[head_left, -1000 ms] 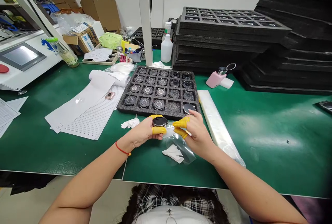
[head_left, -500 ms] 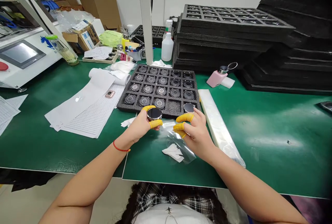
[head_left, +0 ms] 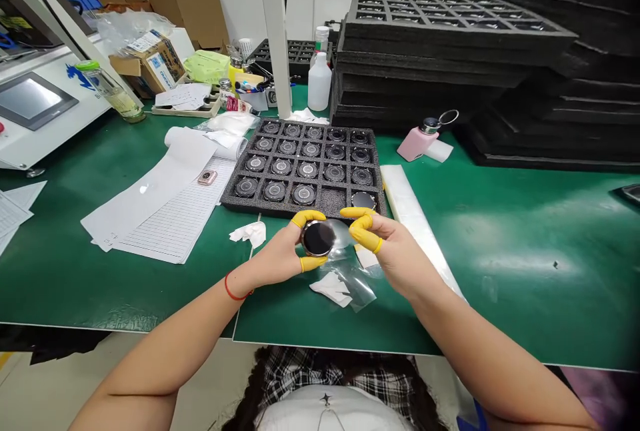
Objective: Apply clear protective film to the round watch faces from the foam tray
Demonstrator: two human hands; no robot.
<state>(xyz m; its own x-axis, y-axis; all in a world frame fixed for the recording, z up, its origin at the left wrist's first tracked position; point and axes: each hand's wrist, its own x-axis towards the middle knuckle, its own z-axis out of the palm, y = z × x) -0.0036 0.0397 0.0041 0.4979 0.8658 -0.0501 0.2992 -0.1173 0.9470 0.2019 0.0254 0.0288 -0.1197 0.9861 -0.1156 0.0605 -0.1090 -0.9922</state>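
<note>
My left hand (head_left: 283,254) grips a round smartwatch case (head_left: 319,239) by its rim, dark glass face up. Yellow finger cots cover its thumb and forefinger. My right hand (head_left: 393,251), also in yellow finger cots, pinches a clear round film (head_left: 341,234) at the right side of the watch; whether the film still touches the glass is hard to see. Behind both hands lies a black foam tray (head_left: 235,199) of similar watch cases, mostly back up. One front-row slot (head_left: 333,201) is bare, and a face-up watch (head_left: 363,200) sits right of it.
A clear plastic sheet (head_left: 363,288) and crumpled tissue (head_left: 333,288) lie before me. A long plastic-wrapped pack (head_left: 410,211) and a pink pump bottle (head_left: 416,143) stand right. Stacked foam trays (head_left: 430,71) rise behind. Papers (head_left: 155,204) with a small rose-coloured watch (head_left: 207,177) lie left.
My left hand has brought the watch right and nearer to me, tilting its face up. My right hand's fingers have closed at its edge, and a clear film now shows between them.
</note>
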